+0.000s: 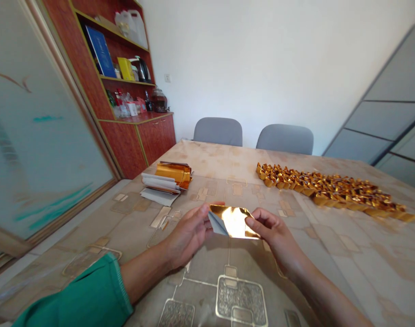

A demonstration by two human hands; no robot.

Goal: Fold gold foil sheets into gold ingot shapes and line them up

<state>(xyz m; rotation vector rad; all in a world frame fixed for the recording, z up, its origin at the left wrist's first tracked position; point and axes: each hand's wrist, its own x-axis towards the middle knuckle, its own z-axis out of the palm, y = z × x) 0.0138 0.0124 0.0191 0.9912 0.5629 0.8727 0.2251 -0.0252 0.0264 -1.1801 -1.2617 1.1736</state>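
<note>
A sheet of gold foil paper [237,221] is held above the table between both hands, its left corner folded to show a grey-white back. My left hand [191,232] pinches its left end between thumb and fingers. At the right end, my right hand [270,229] grips it with the thumb on the shiny face. A stack of gold and white paper sheets [170,177] lies beyond my left hand. Many folded gold pieces [333,186] stand in packed rows on the right side of the table.
The table [224,156] has a patterned cover. Two grey chairs [218,131] stand at its far side against a white wall. On the left are a red-brown shelf cabinet [156,131] and a frosted glass door [40,118].
</note>
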